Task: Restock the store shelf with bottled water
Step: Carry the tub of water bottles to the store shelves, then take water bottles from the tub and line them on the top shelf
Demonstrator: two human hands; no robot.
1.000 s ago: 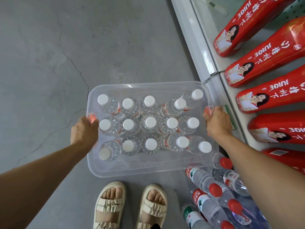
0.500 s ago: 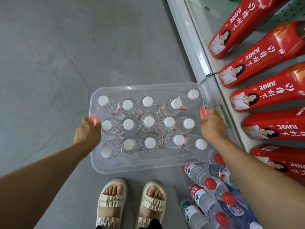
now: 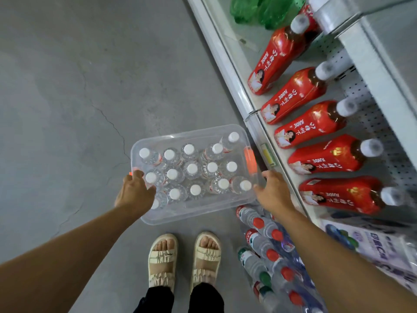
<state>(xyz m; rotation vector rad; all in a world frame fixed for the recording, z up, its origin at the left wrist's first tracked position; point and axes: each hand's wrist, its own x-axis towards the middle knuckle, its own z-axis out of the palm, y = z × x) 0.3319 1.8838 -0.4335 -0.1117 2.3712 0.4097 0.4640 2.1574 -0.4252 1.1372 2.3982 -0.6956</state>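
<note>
- Clear plastic bin (image 3: 239,136) sits low over the grey concrete floor (image 3: 79,86), its right end just beside the front rail of the white shelf (image 3: 228,64).
- Bin holds white-capped water bottles (image 3: 192,168), upright, in three rows; the far-right one leans.
- Left hand (image 3: 133,193): fingers curled over the bin's left rim by the orange latch, gripping it.
- Right hand (image 3: 274,192): at the bin's near right corner, below the orange handle (image 3: 250,160); fingers loosely bent at the rim. Cannot tell whether it grips or only touches.
- Shelf: five red juice bottles (image 3: 311,123) lying in a row, caps toward the back; green bottles (image 3: 259,10) at the far end.
- Floor, near right: packs of red-capped water bottles (image 3: 266,240) against the shelf base, partly under the right forearm.
- Two feet in cream sandals (image 3: 162,258) stand just near of the bin.
</note>
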